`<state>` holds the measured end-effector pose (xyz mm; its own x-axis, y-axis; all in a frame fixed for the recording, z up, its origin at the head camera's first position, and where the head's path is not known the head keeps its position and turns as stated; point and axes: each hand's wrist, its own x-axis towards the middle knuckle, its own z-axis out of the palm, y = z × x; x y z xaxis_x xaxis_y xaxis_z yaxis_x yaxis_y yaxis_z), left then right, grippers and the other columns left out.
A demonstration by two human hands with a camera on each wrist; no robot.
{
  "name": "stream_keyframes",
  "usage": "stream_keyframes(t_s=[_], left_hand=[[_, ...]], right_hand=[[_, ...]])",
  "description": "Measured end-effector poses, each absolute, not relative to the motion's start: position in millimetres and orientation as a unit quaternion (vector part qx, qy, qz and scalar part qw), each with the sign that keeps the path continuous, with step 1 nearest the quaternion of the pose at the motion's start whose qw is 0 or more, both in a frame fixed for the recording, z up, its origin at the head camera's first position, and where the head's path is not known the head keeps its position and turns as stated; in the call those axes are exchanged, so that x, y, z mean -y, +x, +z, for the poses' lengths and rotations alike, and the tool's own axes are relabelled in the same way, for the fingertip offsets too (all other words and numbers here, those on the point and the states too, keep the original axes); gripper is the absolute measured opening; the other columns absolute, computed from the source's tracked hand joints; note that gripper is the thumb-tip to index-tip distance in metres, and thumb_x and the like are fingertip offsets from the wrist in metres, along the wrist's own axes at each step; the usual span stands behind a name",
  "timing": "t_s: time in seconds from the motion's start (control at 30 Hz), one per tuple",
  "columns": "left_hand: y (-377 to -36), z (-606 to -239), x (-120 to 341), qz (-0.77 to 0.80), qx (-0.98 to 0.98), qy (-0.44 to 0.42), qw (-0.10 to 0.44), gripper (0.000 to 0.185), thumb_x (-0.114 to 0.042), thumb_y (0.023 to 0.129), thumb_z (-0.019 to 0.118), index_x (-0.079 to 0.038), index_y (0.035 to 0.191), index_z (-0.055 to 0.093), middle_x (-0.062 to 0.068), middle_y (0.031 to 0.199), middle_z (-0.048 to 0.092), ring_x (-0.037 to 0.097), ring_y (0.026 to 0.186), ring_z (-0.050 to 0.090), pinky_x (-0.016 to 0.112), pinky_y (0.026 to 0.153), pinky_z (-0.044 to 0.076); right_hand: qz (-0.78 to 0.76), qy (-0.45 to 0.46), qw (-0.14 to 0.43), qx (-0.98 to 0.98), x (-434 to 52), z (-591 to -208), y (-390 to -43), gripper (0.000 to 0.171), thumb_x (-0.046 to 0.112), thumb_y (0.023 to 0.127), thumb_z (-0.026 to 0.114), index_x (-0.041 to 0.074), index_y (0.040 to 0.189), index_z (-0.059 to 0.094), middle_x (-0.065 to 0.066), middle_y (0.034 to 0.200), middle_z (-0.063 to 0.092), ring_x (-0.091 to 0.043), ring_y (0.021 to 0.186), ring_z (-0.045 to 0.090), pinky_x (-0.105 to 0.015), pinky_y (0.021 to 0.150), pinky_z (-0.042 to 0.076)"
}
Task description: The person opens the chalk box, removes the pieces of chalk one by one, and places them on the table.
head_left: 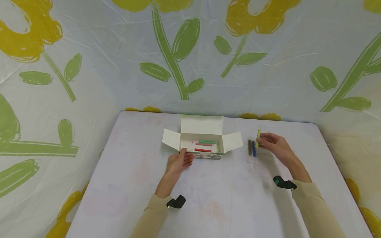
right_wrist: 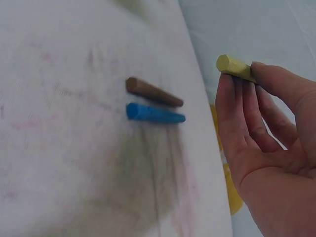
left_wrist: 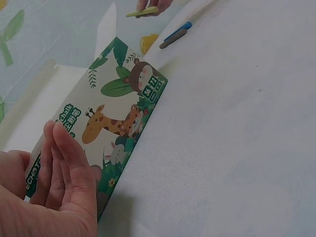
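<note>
Above the table on the right, my right hand (head_left: 275, 145) pinches a yellow chalk stick (right_wrist: 234, 67) between thumb and fingertips. A brown chalk (right_wrist: 153, 92) and a blue chalk (right_wrist: 155, 113) lie side by side on the table just left of that hand. My left hand (head_left: 178, 162) grips the near wall of an open white chalk box (left_wrist: 111, 98), thumb at the rim and fingers along the printed front. Inside the box lie a green chalk (head_left: 207, 142), a pink chalk (head_left: 203, 144) and a red chalk (head_left: 203, 150).
The box's lid (head_left: 201, 124) stands up at the back, with its side flaps (head_left: 232, 141) spread outward. Faint coloured smudges mark the white table (head_left: 226, 195). Behind the table's far edge hangs a flower-patterned cloth (head_left: 119, 43).
</note>
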<state>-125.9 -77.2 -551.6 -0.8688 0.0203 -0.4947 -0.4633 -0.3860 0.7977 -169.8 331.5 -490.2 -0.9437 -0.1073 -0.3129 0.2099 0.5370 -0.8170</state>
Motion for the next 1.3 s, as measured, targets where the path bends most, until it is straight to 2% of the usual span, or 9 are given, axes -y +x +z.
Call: stream_keyframes(t_s=[0.27,0.63,0.8,1.07,1.3], left_hand=[[-125,-550,77,0.806,-0.534,-0.207,0.152,0.038,-0.027,0.105,0.058,0.01,0.105,0.069,0.01,0.089,0.075,0.011,0.076,0.069,0.023,0.071,0.06],[-124,-549,77,0.801,-0.54,-0.209,0.152,0.039,-0.028,0.105,0.058,0.01,0.107,0.069,0.01,0.091,0.075,0.012,0.077,0.069,0.023,0.072,0.06],[-124,-550,77,0.8,-0.541,-0.211,0.152,0.038,-0.028,0.105,0.058,0.009,0.106,0.069,0.01,0.091,0.075,0.012,0.077,0.069,0.023,0.072,0.06],[-123,-548,78,0.802,-0.539,-0.206,0.157,0.04,-0.029,0.105,0.059,0.01,0.11,0.068,0.008,0.089,0.075,0.01,0.077,0.069,0.024,0.075,0.06],[-124,-549,78,0.804,-0.535,-0.207,0.155,0.039,-0.027,0.105,0.059,0.01,0.108,0.069,0.007,0.088,0.075,0.01,0.075,0.069,0.023,0.072,0.06]], right_hand=[[-0.425,0.046,0.156,-0.891,-346,-510,-163,0.07,0.051,0.1,0.063,-0.001,0.145,0.05,-0.018,0.133,0.062,0.001,0.1,0.055,-0.013,0.082,0.046],[-0.374,0.034,0.143,-0.916,-345,-523,-162,0.046,0.029,0.102,0.066,-0.008,0.128,0.059,-0.024,0.117,0.067,-0.016,0.094,0.06,-0.015,0.073,0.048],[-0.358,0.035,0.131,-0.924,-340,-524,-163,0.041,0.024,0.101,0.069,-0.009,0.124,0.062,-0.025,0.113,0.069,-0.019,0.092,0.061,-0.019,0.071,0.049],[-0.337,0.033,0.141,-0.93,-333,-517,-165,0.042,0.025,0.103,0.064,-0.011,0.124,0.06,-0.028,0.114,0.066,-0.033,0.098,0.061,-0.03,0.075,0.052],[-0.342,0.021,0.106,-0.933,-323,-495,-172,0.043,0.027,0.107,0.056,-0.01,0.127,0.059,-0.029,0.115,0.066,-0.037,0.099,0.066,-0.037,0.08,0.054]])
